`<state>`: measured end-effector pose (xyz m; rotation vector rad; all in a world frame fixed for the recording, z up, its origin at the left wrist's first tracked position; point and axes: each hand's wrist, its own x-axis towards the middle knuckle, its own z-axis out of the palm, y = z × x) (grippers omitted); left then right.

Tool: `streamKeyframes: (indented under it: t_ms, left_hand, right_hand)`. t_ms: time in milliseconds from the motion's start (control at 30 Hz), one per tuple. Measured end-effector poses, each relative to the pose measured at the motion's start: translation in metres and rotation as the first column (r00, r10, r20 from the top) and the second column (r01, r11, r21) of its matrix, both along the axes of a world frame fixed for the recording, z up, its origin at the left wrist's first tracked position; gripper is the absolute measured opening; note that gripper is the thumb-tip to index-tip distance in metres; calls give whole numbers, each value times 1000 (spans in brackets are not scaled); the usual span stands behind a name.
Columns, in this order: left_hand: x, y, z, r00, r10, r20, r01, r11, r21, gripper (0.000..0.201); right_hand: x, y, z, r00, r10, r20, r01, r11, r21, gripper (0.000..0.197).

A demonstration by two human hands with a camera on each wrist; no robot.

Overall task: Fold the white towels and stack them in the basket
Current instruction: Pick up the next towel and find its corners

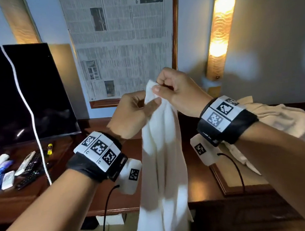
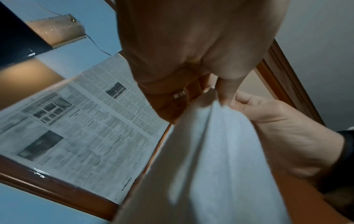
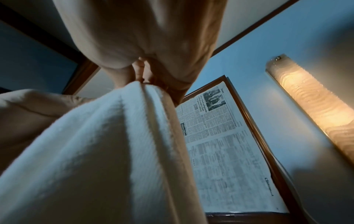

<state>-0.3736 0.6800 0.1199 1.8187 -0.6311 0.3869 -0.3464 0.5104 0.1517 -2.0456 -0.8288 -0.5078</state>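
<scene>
A white towel [image 1: 162,167] hangs in long folds in front of me, its top edge held up at chest height. My right hand [image 1: 171,90] pinches the top corner between thumb and curled fingers. My left hand [image 1: 138,109] grips the towel just below and to the left, thumb against the cloth. The left wrist view shows the towel [image 2: 210,159] dropping from my left hand [image 2: 203,97], with my right hand [image 2: 268,115] beside it. In the right wrist view the towel [image 3: 107,151] falls from my right hand [image 3: 138,80]. No basket is in view.
A dark wooden desk [image 1: 119,201] runs below the towel. A pile of crumpled white towels [image 1: 284,126] lies on it at the right. At the left stand a black TV [image 1: 19,95], remotes [image 1: 31,169] and small packets. A newspaper-covered mirror [image 1: 121,43] and a lit wall lamp [image 1: 218,33] are behind.
</scene>
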Motion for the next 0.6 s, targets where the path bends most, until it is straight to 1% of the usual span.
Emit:
streamKeyframes:
  t_ms: [100,167,233,300,333,367,400,467,533,600]
  left_hand:
    - [6,4,3,999,40,-20,-38,996,79,43]
    - [10,1,4,999,37,-30,-33,995,97,43]
    - [16,-5,4,1000,25,-14,-24,996,87,42]
    - [23,-10,6,1000,25,17,-26,995,96,41]
    - [25,-12,8,999,26,30,-29,994,110,41]
    - [28,-14,10,999,27,43,-32,992,121,41]
    - [29,-15,12,998,30,57,-37,991,131,42]
    - [33,-14,12,995,57,78,-68,986,155,40]
    - [39,-9,10,990,107,88,-120,980,161,35]
    - [44,-1,7,984,160,82,-171,974,151,27]
  right_hand:
    - [4,-9,-4,999,-19,27,21,998,-59,16]
    - [7,-14,-6,1000,-1,6,1,999,-45,15]
    - [11,-18,-9,999,31,-38,-29,998,63,14]
    - [13,-21,-20,988,81,-133,-47,970,239,19]
    - [12,-23,-30,965,139,-222,-58,940,336,22]
    - [11,-25,-45,923,223,-314,-75,904,421,23]
    - [9,-27,-62,869,294,-398,-82,879,471,23]
    - [8,-37,-100,785,327,-526,-45,877,478,23]
    - [12,-50,-129,717,355,-600,6,857,515,35]
    - [21,-63,-142,678,420,-604,20,810,586,49]
